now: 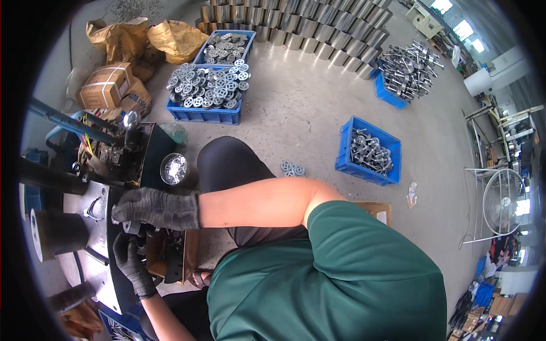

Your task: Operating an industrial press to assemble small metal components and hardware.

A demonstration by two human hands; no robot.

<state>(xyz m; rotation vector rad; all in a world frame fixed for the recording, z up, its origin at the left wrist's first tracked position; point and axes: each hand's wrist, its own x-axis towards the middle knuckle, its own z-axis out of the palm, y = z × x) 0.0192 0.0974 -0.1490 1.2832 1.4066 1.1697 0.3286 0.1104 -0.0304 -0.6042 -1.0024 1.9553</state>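
Both hands wear dark grey knit gloves and meet at the edge of a pale metal machine table on the left. My right hand reaches across from the right, its fingers closed around a grey round metal part. Just below it, my left hand has its fingers curled up close to that part; whatever lies between them is hidden. A dark thick cylinder of the machine juts out beside the hands. Under them stands an open cardboard box with dark parts inside.
A metal tin with shiny contents stands near my knee. Blue crates of grey handwheels sit ahead, and another blue crate holds stemmed metal parts. A few loose wheels lie on the floor. Steel cylinders are stacked at the back.
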